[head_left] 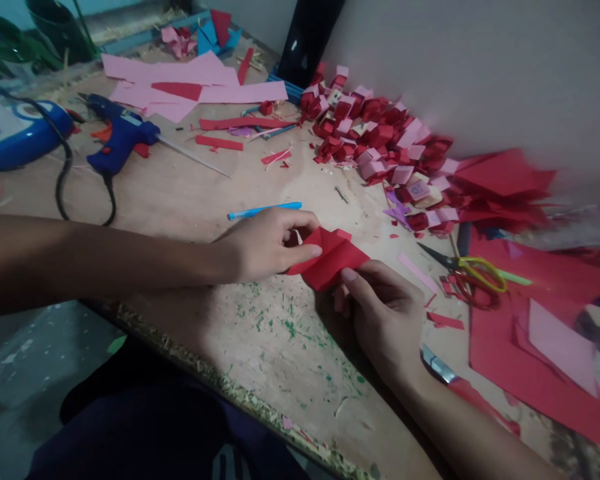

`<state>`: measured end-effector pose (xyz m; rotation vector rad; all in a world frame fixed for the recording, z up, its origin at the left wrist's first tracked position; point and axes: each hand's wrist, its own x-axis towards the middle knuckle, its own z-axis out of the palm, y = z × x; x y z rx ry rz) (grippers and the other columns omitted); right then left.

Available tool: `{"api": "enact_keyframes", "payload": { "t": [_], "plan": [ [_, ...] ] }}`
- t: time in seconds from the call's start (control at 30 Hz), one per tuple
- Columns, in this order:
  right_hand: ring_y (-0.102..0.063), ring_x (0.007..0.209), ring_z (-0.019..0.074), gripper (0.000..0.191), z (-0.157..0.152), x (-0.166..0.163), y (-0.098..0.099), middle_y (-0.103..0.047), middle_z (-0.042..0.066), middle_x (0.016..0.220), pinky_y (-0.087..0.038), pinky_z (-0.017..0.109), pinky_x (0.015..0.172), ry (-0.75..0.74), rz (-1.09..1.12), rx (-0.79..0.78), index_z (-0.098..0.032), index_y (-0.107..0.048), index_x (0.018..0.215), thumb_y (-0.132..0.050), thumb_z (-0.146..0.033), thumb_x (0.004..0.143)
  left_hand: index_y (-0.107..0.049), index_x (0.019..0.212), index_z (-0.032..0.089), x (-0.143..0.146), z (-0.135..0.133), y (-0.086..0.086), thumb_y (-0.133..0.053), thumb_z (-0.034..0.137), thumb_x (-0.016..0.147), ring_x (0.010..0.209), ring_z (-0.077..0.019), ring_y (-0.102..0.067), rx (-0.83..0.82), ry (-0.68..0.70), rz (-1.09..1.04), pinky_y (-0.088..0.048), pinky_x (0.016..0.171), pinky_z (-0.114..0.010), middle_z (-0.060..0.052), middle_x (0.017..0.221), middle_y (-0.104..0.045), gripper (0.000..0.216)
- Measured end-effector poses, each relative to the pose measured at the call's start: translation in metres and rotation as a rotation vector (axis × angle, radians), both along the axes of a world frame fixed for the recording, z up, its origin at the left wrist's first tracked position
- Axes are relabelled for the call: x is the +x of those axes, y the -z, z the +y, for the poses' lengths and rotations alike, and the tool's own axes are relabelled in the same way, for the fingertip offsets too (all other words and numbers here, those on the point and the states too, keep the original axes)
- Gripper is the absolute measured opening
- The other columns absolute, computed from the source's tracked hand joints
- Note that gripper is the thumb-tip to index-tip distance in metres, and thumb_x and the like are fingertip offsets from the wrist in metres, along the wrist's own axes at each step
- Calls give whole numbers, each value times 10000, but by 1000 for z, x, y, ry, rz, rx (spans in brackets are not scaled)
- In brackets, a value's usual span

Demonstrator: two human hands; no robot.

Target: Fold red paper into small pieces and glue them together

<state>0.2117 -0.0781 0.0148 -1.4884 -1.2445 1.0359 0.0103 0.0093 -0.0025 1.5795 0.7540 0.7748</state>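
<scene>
A piece of red paper [334, 261] with fold creases is held up between my two hands, over the wooden table. My left hand [267, 245] pinches its left edge, thumb on top and fingers behind. From the lower right, my right hand [385, 307] grips the paper's right corner between thumb and fingers. Just beyond my left hand lies a light blue pen [265, 211]. A knife with a red handle [440, 365] rests beside my right wrist, its handle partly covered by my forearm. Scissors [473, 273] with yellow and red handles lie further right.
A pile of small red and pink folded paper boxes [375, 133] runs along the wall. On the left are a blue glue gun [123, 133] and its black cable [111, 200]. Pink paper strips [180, 73] lie at the back, red sheets [500, 333] at the right. The table's edge [205, 380] is nearest me.
</scene>
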Motion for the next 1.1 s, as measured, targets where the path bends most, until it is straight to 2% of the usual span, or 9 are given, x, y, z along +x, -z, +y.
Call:
{"api": "enact_keyframes", "payload": {
  "t": [0.13, 0.27, 0.37, 0.53, 0.7, 0.8, 0.87, 0.97, 1.1],
  "plan": [
    [-486, 450, 106, 151, 0, 2, 3, -586, -47, 525, -351, 238, 443, 47, 5, 11, -201, -723, 901, -759, -346, 927, -676, 961, 158, 0, -1, -2, -652, 263, 904, 744, -127, -639, -38, 13, -19, -534, 700, -262, -24, 881, -692, 121],
    [-493, 449, 106, 167, 1, -4, -4, -614, -31, 536, -344, 242, 432, -6, -41, 6, -190, -755, 884, -811, -347, 881, -677, 991, 160, -1, -2, -3, -650, 269, 911, 766, -132, -652, -49, 34, -59, -545, 719, -265, -26, 899, -698, 138],
    [-480, 439, 105, 197, 1, -8, -9, -616, -21, 527, -339, 251, 432, -38, -68, 6, -183, -756, 813, -812, -359, 880, -677, 965, 151, -1, -2, -5, -655, 260, 907, 775, -129, -652, -29, 38, -42, -539, 723, -260, -22, 880, -692, 125],
    [-453, 429, 101, 371, 2, -5, -8, -587, -12, 474, -318, 257, 439, -11, -131, -6, -182, -656, 626, -788, -387, 906, -694, 954, 150, -1, -2, -8, -669, 248, 900, 804, -136, -672, -74, 38, -57, -550, 739, -263, -19, 885, -707, 115],
    [-468, 439, 109, 262, 2, -3, -7, -600, -19, 489, -322, 262, 450, -34, -114, -14, -177, -748, 776, -776, -395, 919, -712, 983, 160, 0, 0, -7, -689, 226, 886, 876, -163, -709, -88, 77, -81, -571, 794, -294, -23, 931, -748, 120],
    [-505, 464, 122, 277, 1, -2, -6, -621, -7, 512, -351, 272, 473, -69, -113, -16, -178, -741, 737, -771, -382, 922, -727, 964, 170, 0, 1, -6, -735, 233, 852, 879, -175, -716, -91, 131, -52, -578, 794, -311, -16, 944, -764, 129],
    [-543, 488, 130, 253, 0, 0, -5, -644, -3, 555, -377, 275, 492, -95, -52, -26, -184, -742, 748, -772, -367, 920, -732, 942, 165, 0, 2, -5, -742, 245, 849, 875, -181, -719, -113, 120, -49, -584, 790, -322, -21, 935, -769, 123],
    [-606, 535, 150, 148, 0, 5, -1, -664, -11, 634, -432, 285, 531, -140, 129, -20, -208, -785, 960, -760, -349, 924, -728, 929, 146, 0, 4, -5, -741, 282, 861, 831, -185, -716, -166, 21, -77, -589, 766, -335, -36, 863, -755, 152],
    [-638, 583, 166, 324, 2, 8, 1, -724, 18, 770, -462, 305, 551, -214, 241, 5, -223, -769, 1195, -777, -349, 897, -712, 904, 130, -1, 4, -8, -748, 280, 864, 784, -180, -710, -274, -62, -131, -591, 729, -331, -57, 831, -744, 160]
  ]
}}
